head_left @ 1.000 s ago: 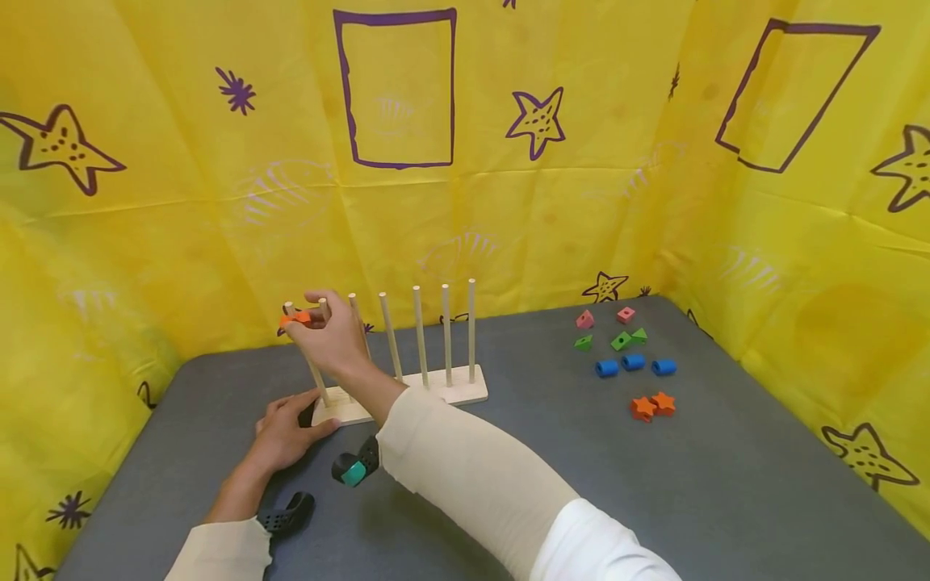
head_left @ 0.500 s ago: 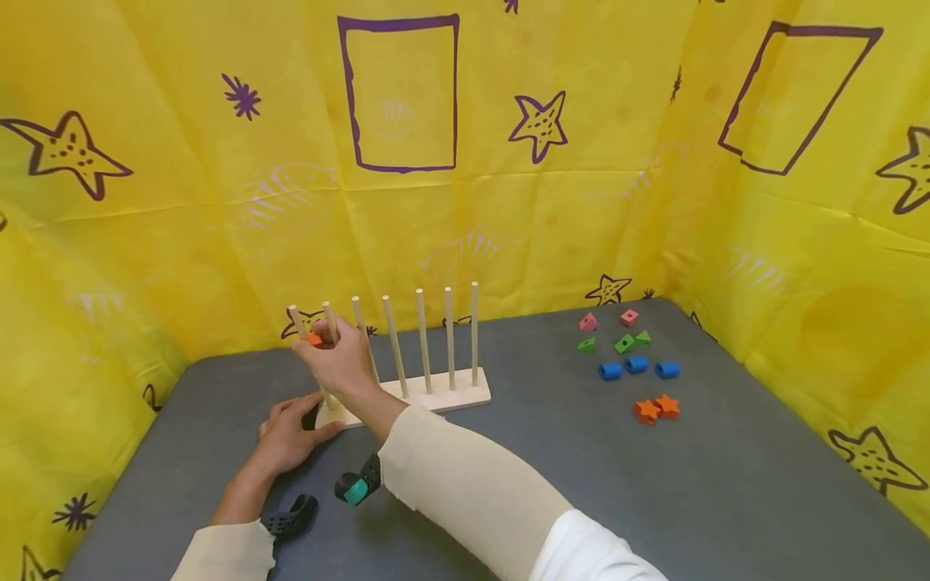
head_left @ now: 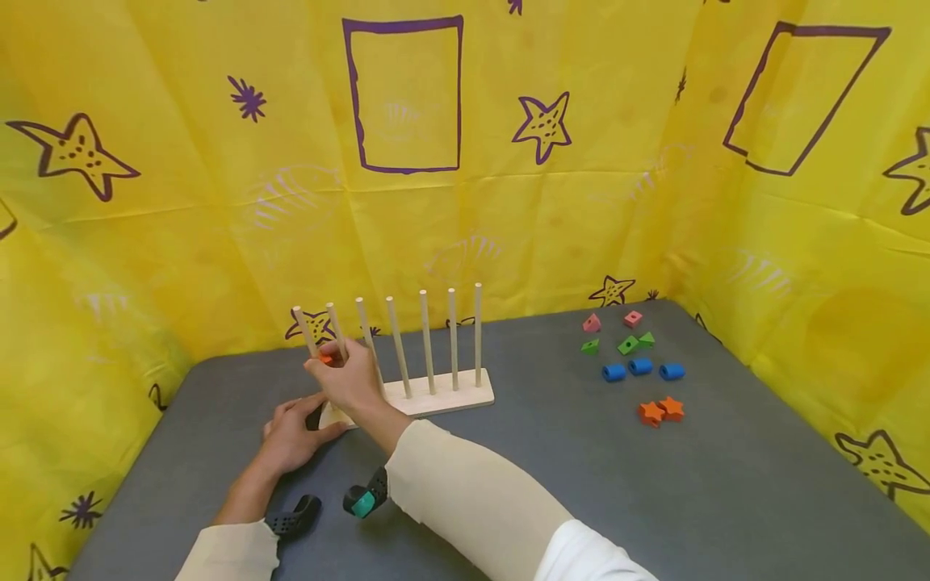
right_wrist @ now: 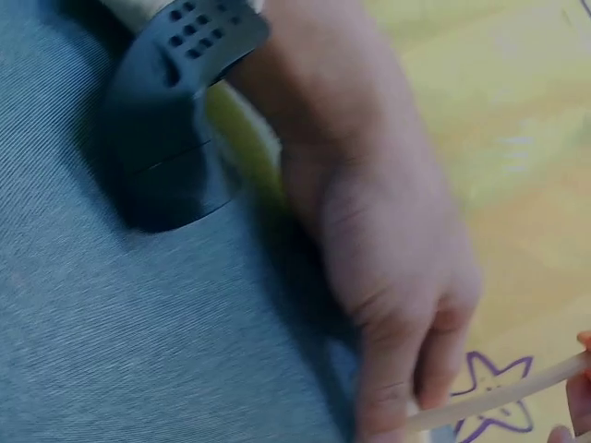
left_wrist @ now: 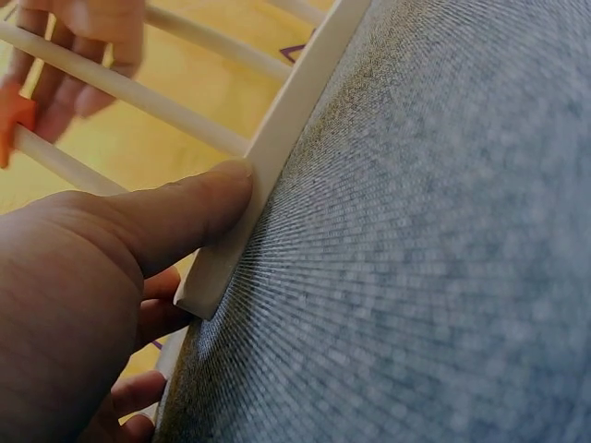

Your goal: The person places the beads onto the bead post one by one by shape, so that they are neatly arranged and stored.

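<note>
At the left end of the wooden peg rack (head_left: 443,396), the base is gripped by the left hand (head_left: 294,436), its thumb pressed to the front edge and its fingers set behind. Above that same end of the rack, an orange piece (left_wrist: 17,113) is pinched by the right hand (head_left: 352,375) and appears to be threaded around the rack's end peg (head_left: 306,329), well above the base. To the right of the rack, loose pieces are spread on the grey worktop (head_left: 581,468): orange stars (head_left: 672,409) are placed nearest the person, blue cylinders (head_left: 640,366) are laid beyond them, then green blocks (head_left: 628,345), and pink blocks (head_left: 592,323) are set farthest back. Behind the rack, a yellow cloth (head_left: 617,226) printed with purple outlined starfish is hung.
</note>
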Action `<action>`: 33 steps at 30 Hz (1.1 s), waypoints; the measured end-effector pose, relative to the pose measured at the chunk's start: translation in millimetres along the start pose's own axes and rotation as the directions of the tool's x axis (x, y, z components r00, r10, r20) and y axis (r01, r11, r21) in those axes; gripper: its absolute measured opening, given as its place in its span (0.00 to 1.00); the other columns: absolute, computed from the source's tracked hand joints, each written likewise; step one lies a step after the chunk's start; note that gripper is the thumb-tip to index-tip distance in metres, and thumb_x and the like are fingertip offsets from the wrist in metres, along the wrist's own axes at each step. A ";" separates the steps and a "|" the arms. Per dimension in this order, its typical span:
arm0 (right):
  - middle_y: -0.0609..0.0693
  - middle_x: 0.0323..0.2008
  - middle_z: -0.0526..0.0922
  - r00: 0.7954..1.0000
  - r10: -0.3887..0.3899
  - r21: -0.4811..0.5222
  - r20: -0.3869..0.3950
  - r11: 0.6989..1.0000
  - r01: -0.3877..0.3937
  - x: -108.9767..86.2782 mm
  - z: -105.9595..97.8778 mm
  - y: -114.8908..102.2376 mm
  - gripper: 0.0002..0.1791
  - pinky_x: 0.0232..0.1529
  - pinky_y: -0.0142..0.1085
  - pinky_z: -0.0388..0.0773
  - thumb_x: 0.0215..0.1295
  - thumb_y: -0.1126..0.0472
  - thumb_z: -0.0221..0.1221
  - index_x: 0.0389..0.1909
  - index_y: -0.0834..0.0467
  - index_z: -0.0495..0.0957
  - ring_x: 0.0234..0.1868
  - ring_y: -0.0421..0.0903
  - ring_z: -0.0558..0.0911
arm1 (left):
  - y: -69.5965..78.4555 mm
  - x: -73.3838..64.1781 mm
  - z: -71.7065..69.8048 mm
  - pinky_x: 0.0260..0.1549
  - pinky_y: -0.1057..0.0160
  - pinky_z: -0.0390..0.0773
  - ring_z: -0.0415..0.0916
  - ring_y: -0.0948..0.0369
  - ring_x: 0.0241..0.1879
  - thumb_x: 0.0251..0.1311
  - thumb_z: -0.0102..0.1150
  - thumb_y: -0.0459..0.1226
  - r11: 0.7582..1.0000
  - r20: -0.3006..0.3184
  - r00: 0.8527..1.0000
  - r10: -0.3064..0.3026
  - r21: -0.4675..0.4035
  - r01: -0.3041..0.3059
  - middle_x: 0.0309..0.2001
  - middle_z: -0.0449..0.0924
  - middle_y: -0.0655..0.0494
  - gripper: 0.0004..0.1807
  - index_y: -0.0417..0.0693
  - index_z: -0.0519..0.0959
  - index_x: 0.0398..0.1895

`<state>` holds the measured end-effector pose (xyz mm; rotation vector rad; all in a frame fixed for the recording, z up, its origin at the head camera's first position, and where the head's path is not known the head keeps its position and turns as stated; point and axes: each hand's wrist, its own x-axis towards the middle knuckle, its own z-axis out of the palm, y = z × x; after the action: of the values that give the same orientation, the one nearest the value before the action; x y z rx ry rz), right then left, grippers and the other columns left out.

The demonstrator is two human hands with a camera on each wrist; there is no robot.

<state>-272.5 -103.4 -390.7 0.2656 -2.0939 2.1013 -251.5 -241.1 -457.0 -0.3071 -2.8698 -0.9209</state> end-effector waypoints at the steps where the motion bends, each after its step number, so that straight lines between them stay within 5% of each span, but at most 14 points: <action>1: 0.39 0.24 0.79 1.000 0.006 0.013 0.001 1.000 -0.006 -0.7 0.1 2.5 0.08 0.31 0.29 0.76 0.55 0.63 0.70 0.32 0.55 0.79 0.28 0.34 0.78 | -0.2 0.1 0.3 0.48 0.32 0.49 0.53 0.34 0.59 0.55 0.66 0.55 1.000 -0.001 1.000 0.001 0.000 -0.001 0.61 0.69 0.35 0.41 0.40 0.69 0.67; 7: 0.41 0.25 0.80 0.999 0.050 0.047 0.010 0.998 -0.050 -3.9 0.4 17.0 0.07 0.33 0.28 0.76 0.57 0.68 0.67 0.33 0.57 0.79 0.29 0.35 0.80 | -0.6 0.8 1.6 0.48 0.32 0.50 0.54 0.34 0.59 0.55 0.66 0.56 1.000 -0.008 1.000 0.008 0.009 -0.007 0.62 0.69 0.34 0.41 0.42 0.69 0.67; 15: 0.40 0.28 0.81 0.998 0.058 -0.082 0.009 0.995 -0.057 -6.0 -1.8 34.0 0.08 0.34 0.29 0.76 0.55 0.67 0.68 0.34 0.57 0.81 0.30 0.35 0.80 | -0.9 -0.4 1.9 0.48 0.33 0.50 0.54 0.34 0.60 0.56 0.66 0.54 1.000 -0.019 1.000 0.003 0.023 -0.003 0.60 0.70 0.33 0.39 0.40 0.70 0.65; 21: 0.42 0.31 0.82 0.998 0.066 -0.242 0.001 0.968 -0.064 -8.6 -4.0 44.9 0.10 0.37 0.29 0.74 0.52 0.63 0.71 0.34 0.54 0.81 0.32 0.35 0.77 | 0.6 -1.3 0.4 0.50 0.33 0.49 0.53 0.34 0.61 0.56 0.66 0.53 1.000 -0.015 1.000 -0.004 0.020 0.005 0.60 0.69 0.32 0.39 0.37 0.71 0.64; 33: 0.42 0.34 0.83 0.997 0.039 -0.374 0.069 0.928 -0.010 -9.9 -8.5 51.4 0.12 0.37 0.28 0.73 0.55 0.62 0.69 0.40 0.55 0.80 0.35 0.36 0.79 | 1.0 -2.8 -1.3 0.50 0.34 0.50 0.53 0.35 0.61 0.56 0.67 0.49 1.000 -0.016 1.000 0.003 0.002 -0.003 0.61 0.70 0.35 0.36 0.37 0.72 0.63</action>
<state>-275.3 -95.1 -443.0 0.2706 -2.4953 1.6766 -248.5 -241.5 -455.9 -0.3018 -2.8545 -0.9163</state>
